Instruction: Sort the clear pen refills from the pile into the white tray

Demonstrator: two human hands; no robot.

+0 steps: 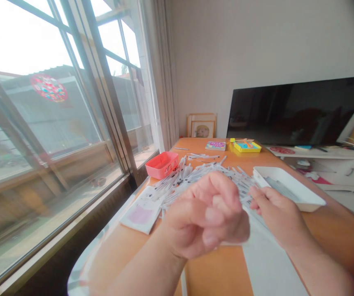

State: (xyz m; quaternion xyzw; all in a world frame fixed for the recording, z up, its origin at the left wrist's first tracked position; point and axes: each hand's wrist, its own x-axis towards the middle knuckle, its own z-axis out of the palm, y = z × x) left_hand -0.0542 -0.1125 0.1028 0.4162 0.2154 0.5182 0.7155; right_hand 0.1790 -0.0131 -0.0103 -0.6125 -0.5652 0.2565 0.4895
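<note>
My left hand (209, 216) is raised close to the camera over the table, fingers curled in with the thumb against them. Whatever it may hold is hidden. My right hand (278, 207) is closed in a pinch at the right edge of a loose pile of pens (208, 168). Its fingertips overlap the pile, so I cannot make out what is between them. The pens are thin and whitish, several with dark ends. Just beyond my right hand stands a white tray (311, 199) with several grey sticks (278, 185) in it.
A red plastic basket (158, 168) stands left of the pile, with a white and purple packet (141, 211) nearer me. A yellow tray (248, 148) and a colourful booklet (215, 146) lie at the table's far end. White paper (269, 259) lies under my right forearm. Windows line the left.
</note>
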